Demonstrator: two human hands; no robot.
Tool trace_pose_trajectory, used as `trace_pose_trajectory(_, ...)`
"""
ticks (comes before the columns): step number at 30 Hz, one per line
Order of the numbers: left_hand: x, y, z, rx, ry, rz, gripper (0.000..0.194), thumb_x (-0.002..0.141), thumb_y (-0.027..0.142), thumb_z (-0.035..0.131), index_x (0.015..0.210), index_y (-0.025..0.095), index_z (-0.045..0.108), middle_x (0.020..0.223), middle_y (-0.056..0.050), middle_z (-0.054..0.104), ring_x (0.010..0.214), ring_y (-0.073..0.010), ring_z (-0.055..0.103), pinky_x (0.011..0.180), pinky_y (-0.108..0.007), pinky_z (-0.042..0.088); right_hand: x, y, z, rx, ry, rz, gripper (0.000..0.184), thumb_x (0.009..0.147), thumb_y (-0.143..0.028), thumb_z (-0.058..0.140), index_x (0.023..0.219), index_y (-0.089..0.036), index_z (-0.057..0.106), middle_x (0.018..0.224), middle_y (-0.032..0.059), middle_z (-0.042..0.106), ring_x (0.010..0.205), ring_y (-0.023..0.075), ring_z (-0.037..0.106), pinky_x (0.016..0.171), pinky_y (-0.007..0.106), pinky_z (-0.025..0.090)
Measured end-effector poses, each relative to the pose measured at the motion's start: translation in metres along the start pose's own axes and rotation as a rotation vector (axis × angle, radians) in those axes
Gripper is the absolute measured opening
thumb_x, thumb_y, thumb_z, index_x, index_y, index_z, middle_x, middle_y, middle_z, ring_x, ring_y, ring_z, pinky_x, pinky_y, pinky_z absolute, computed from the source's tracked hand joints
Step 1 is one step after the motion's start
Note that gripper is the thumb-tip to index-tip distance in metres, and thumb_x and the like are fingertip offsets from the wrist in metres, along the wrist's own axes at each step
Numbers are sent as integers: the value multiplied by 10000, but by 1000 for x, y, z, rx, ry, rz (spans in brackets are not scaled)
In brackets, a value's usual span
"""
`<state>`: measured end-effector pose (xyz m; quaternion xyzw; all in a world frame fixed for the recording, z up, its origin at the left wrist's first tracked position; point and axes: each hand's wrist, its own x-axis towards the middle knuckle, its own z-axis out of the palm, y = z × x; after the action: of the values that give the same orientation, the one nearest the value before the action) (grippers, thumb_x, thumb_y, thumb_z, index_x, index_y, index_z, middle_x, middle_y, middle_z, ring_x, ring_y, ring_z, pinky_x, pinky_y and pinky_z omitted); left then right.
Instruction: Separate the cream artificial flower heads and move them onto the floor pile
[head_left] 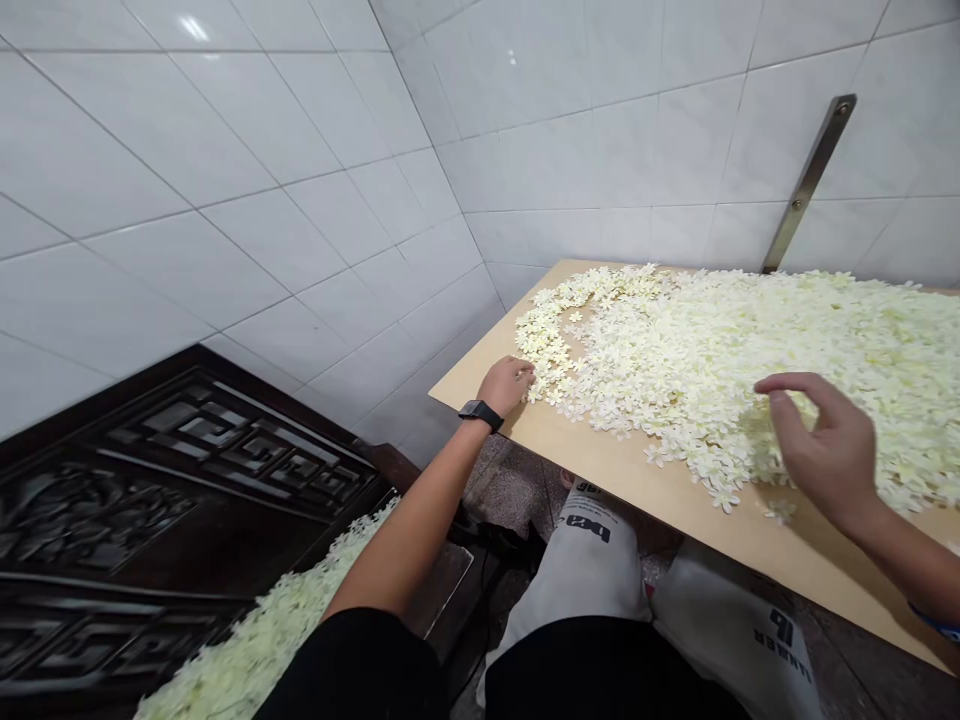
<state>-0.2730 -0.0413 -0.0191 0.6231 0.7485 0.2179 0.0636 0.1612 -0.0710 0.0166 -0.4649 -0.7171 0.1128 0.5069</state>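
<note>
A broad heap of small pale yellow-white artificial flowers [697, 350] covers much of a light wooden board [480, 365]. At the heap's left end, by the board's near edge, my left hand [508, 385] rests with curled fingers against the outermost flowers; what is between its fingertips, if anything, is too small to tell. My right hand [829, 450] hovers over the near side of the heap, thumb and index fingertip brought together in a pinch. Nothing clear shows between those tips, and its other fingers are partly hidden. A dark watch [481, 413] is on my left wrist.
White tiled walls [337, 200] meet in a corner behind the board. A metal bracket [810, 180] is fixed to the wall at right. More pale flowers [247, 655] lie at lower left, beside dark carved wooden furniture [202, 450]. My legs [585, 560] are under the board's edge.
</note>
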Motion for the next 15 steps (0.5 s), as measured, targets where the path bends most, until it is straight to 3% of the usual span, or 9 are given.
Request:
trace_pose_trajectory(5, -1, 1, 10, -63, 73, -13, 176, 866, 247, 608, 963, 150, 718, 1058, -120, 693, 956, -246, 632, 901, -368, 504, -4, -8, 15, 10, -102, -53, 179, 920, -288, 529, 872, -244, 696, 928, 50, 757, 909, 266, 721, 871, 430, 517)
trace_pose_trajectory(10, 0, 7, 2, -203, 124, -48, 98, 836, 266, 634, 835, 169, 639, 954, -87, 706, 920, -226, 644, 873, -351, 514, 1, -8, 13, 70, -112, -23, 162, 923, -281, 548, 882, -238, 699, 911, 54, 752, 882, 251, 713, 820, 400, 537)
trace_pose_trajectory(13, -6, 25, -12, -368, 126, -64, 140, 854, 306, 616, 841, 169, 591, 896, -73, 724, 844, -190, 686, 822, -327, 554, 16, -18, 6, 153, -67, -8, 148, 936, -269, 560, 906, -231, 699, 888, 53, 736, 864, 228, 701, 808, 372, 546)
trace_pose_trajectory(15, -10, 49, -24, -627, 95, -53, 170, 843, 318, 641, 867, 164, 573, 850, -64, 727, 803, -173, 707, 797, -320, 579, 33, -29, 0, 188, -29, -11, 146, 947, -275, 563, 944, -230, 703, 886, 50, 730, 841, 212, 695, 798, 361, 551)
